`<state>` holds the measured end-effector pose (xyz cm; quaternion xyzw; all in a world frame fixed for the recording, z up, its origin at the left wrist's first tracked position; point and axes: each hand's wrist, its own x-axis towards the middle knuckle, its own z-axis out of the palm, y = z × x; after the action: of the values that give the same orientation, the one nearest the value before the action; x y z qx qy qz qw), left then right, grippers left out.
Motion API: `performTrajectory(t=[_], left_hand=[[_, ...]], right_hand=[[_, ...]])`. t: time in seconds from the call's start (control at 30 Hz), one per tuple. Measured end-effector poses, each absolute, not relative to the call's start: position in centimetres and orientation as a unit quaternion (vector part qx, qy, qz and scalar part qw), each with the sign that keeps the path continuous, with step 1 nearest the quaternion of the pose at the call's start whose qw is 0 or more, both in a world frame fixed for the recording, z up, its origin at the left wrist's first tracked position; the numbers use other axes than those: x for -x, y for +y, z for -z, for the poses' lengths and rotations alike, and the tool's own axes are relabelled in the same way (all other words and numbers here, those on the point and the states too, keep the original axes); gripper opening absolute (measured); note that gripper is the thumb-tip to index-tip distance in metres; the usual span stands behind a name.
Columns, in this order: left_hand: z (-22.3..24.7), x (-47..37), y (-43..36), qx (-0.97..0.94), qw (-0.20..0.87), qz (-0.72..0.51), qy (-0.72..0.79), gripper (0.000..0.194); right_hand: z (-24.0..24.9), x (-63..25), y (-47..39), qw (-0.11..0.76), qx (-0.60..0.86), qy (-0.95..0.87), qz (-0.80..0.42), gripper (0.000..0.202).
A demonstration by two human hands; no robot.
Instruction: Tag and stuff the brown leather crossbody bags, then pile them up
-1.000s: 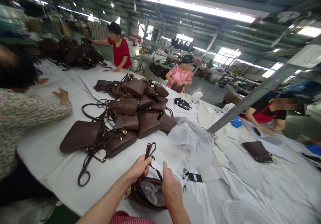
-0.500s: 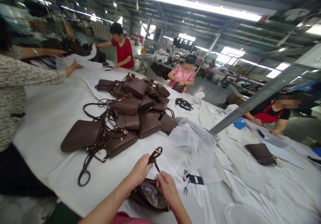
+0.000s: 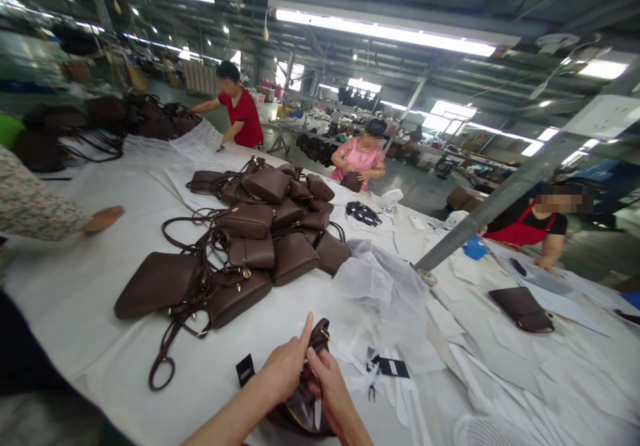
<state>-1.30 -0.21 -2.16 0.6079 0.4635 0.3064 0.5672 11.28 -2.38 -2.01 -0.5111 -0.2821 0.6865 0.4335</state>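
A dark brown handbag point(image 3: 299, 409) lies open at the near table edge, partly hidden under my wrists, with clear plastic inside. Above its opening, its folded strap point(image 3: 321, 331) with a gold-coloured buckle is bunched between my hands. My left hand point(image 3: 286, 371) is closed on the strap, its index finger pointing up alongside. My right hand point(image 3: 327, 383) pinches the strap from the other side, thumb upward. A black tag point(image 3: 245, 370) sticks out left of my left forearm. Beyond my hands is a heap of similar brown bags point(image 3: 250, 223), straps tangled.
Crumpled translucent wrapping point(image 3: 383, 283) and black tags point(image 3: 390, 367) lie to the right. A slanted metal post point(image 3: 480, 213) rises from the table point(image 3: 100, 293). Another brown bag point(image 3: 520, 308) lies at right. A co-worker's hand point(image 3: 103, 219) reaches in from the left; other people work across the table.
My hands have come together, and the strap between them is now gathered into a tighter fold. A black tag shows beside my left forearm. The left co-worker's arm has drawn back.
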Motion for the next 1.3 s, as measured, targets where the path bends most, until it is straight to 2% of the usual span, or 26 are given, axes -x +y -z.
performTrajectory(t=[0.1, 0.23, 0.3, 0.37, 0.43, 0.5, 0.57, 0.67, 0.8, 0.97, 1.13, 1.3], left_hand=[[2.0, 1.0, 0.1, -0.645, 0.517, -0.299, 0.477, 0.070], [0.9, 1.5, 0.5, -0.644, 0.533, -0.277, 0.474, 0.079], [0.2, 2.0, 0.4, -0.616, 0.561, -0.282, 0.475, 0.072], [-0.4, 2.2, 0.2, -0.593, 0.594, -0.297, 0.456, 0.052], [-0.6, 2.1, 0.0, -0.568, 0.623, -0.320, 0.432, 0.035], [-0.2, 1.6, -0.2, -0.526, 0.655, -0.340, 0.423, 0.029], [0.7, 0.9, -0.2, -0.468, 0.691, -0.354, 0.421, 0.034], [2.3, 0.0, -0.1, -0.371, 0.720, -0.378, 0.448, 0.053], [3.3, -0.1, 0.5, -0.317, 0.721, -0.389, 0.478, 0.052], [3.4, 0.4, 1.3, -0.342, 0.675, -0.390, 0.524, 0.044], [3.3, 0.4, 1.3, -0.437, 0.607, -0.403, 0.527, 0.038], [2.9, 0.6, 0.8, -0.546, 0.558, -0.352, 0.516, 0.035]], right_hand=[[2.8, -10.5, -2.0, 0.478, 0.537, -0.232, -0.655, 0.049], [3.4, -9.9, -1.4, 0.549, 0.533, -0.165, -0.622, 0.051], [3.5, -9.9, -1.3, 0.563, 0.531, -0.153, -0.614, 0.051], [3.7, -9.9, -1.3, 0.564, 0.529, -0.152, -0.616, 0.051], [3.8, -10.0, -1.3, 0.560, 0.525, -0.159, -0.621, 0.050], [3.8, -10.0, -1.2, 0.552, 0.528, -0.169, -0.623, 0.048], [3.6, -10.0, -1.2, 0.538, 0.536, -0.178, -0.626, 0.049], [3.1, -9.8, -1.2, 0.512, 0.546, -0.203, -0.631, 0.053], [2.4, -9.6, -1.6, 0.457, 0.595, -0.259, -0.608, 0.053], [1.9, -10.7, -2.7, 0.349, 0.641, -0.402, -0.554, 0.037], [0.7, -11.9, -3.4, 0.351, 0.630, -0.444, -0.531, 0.024], [-1.1, -12.3, -3.0, 0.366, 0.547, -0.426, -0.621, 0.030]])
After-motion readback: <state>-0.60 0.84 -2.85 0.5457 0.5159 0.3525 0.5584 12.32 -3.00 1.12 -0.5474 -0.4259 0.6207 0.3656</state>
